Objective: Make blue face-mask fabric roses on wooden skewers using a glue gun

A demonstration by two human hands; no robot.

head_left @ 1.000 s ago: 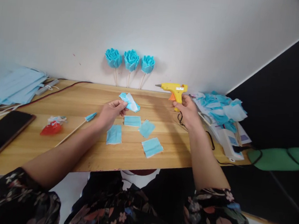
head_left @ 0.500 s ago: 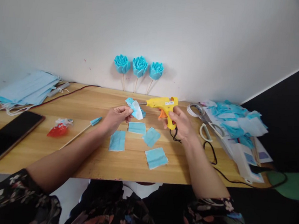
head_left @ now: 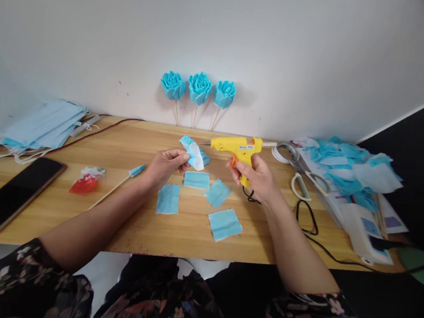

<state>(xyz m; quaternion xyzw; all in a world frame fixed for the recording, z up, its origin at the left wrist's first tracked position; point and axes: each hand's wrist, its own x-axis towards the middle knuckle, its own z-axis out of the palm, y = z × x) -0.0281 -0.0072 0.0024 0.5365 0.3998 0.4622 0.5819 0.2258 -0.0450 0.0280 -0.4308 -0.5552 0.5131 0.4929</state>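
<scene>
Between the thumb and fingers of my left hand (head_left: 166,166) is a folded blue-and-white fabric piece (head_left: 196,156). My right hand (head_left: 257,176) grips a yellow glue gun (head_left: 236,145) by its handle, with fingers at the orange trigger (head_left: 233,162). The gun's nozzle points left, near the top of the fabric piece; whether they touch is hard to tell. Several blue fabric squares (head_left: 225,224) lie on the wooden table (head_left: 185,239) below my hands. A stick with a small blue tip (head_left: 136,170) rests left of them, partly behind my left forearm.
Three blue fabric flowers (head_left: 199,89) on sticks lean against the wall. Face masks (head_left: 46,123), a black phone (head_left: 13,195) and a red packet (head_left: 85,181) are at the left. Scissors (head_left: 301,187), blue scraps (head_left: 349,167), a white box (head_left: 364,233) and a black cable (head_left: 323,247) are at the right.
The glue gun has swung to a more level pose and its nozzle sits slightly farther right of the fabric piece. My left hand keeps its hold. The camera view has shifted slightly.
</scene>
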